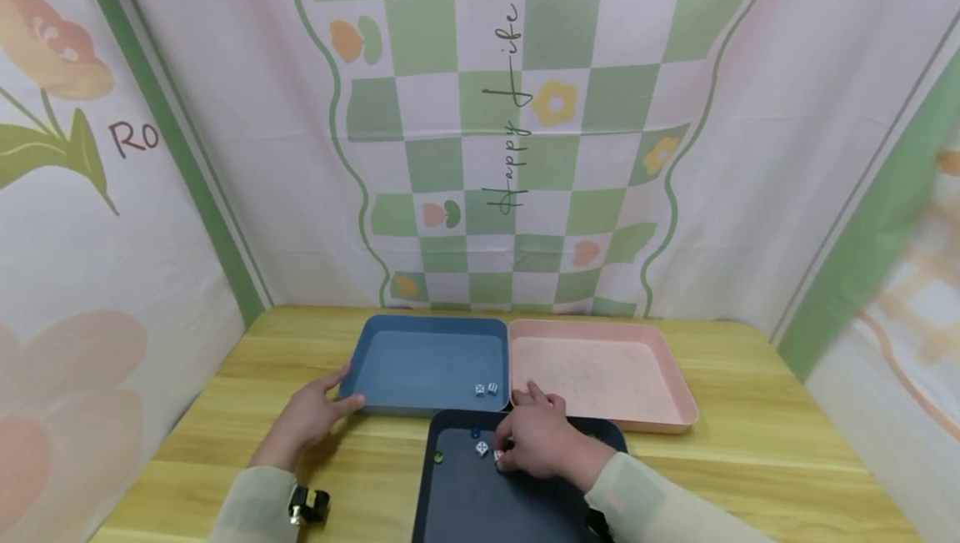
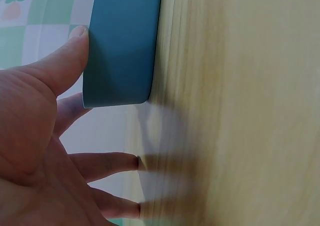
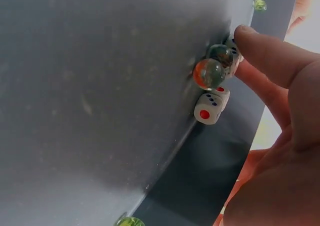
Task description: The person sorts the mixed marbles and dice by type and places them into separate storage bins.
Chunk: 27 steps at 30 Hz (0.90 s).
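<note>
My left hand (image 1: 309, 411) is at the near left corner of the blue tray (image 1: 427, 405). In the left wrist view its thumb (image 2: 75, 53) touches the tray's rim, one finger lies behind the corner, and the other fingers reach out straight. Inside the dark grey tray (image 1: 450, 518), my right hand (image 1: 542, 441) pinches a white die (image 3: 233, 68) between thumb and index finger. Beside it, in the right wrist view, lie an orange-and-clear marble (image 3: 208, 74), a darker marble (image 3: 220, 54) and dice (image 3: 207, 109) against the tray wall.
Two white dice (image 1: 486, 389) lie in the blue tray's near right corner. A pink tray (image 1: 600, 419) adjoins it on the right. In the dark tray are another die (image 1: 482, 449), a green marble (image 1: 438, 457) and a blue marble (image 1: 476, 433). A patterned curtain (image 1: 495, 126) hangs behind the table.
</note>
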Motion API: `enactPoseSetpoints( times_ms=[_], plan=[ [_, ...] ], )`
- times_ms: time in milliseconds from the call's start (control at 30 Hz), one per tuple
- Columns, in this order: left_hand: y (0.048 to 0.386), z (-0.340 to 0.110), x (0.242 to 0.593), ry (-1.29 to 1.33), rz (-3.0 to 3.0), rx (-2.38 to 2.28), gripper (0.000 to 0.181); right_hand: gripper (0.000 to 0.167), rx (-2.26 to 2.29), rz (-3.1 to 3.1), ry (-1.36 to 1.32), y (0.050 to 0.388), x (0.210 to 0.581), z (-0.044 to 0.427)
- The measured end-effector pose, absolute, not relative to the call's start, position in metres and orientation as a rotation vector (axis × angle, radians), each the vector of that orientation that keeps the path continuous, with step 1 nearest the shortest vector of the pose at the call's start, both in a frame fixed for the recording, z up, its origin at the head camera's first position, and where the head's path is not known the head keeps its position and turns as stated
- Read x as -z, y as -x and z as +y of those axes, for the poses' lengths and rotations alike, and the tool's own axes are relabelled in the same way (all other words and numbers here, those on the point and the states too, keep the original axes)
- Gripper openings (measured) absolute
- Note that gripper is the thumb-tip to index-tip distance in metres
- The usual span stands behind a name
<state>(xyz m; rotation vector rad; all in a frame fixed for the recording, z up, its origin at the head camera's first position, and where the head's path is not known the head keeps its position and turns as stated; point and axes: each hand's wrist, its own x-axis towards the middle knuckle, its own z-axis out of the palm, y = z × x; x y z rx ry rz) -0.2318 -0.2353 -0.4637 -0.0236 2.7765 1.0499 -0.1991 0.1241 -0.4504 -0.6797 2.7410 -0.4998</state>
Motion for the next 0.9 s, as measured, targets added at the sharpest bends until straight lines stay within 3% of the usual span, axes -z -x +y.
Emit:
enactPoseSetpoints(
  times_ms=[900],
  plan=[
    [0.234,-0.236,0.467,0.048,2.773,-1.048,0.078,0.010,0.779,2.808,0.583,0.211,0.425,0.138]
  ],
)
